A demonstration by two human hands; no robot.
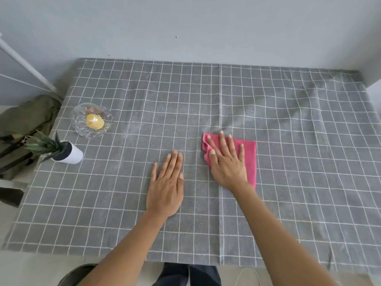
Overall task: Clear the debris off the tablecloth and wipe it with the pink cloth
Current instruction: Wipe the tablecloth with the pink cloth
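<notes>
A grey tablecloth (123,203) with a white grid covers the table. The pink cloth (251,159) lies folded on it just right of the middle. My right hand (226,162) presses flat on the pink cloth, fingers straight and spread. Flat on the bare tablecloth, a little left of the pink cloth, lies my left hand (167,184), holding nothing. At the far left a glass bowl (78,122) holds a yellow cupcake wrapper (94,121) and some brown bits.
A small potted plant in a white pot (71,154) lies tipped on its side at the table's left edge. A green bag (22,120) sits on the floor to the left. A grey wall bounds the back and right.
</notes>
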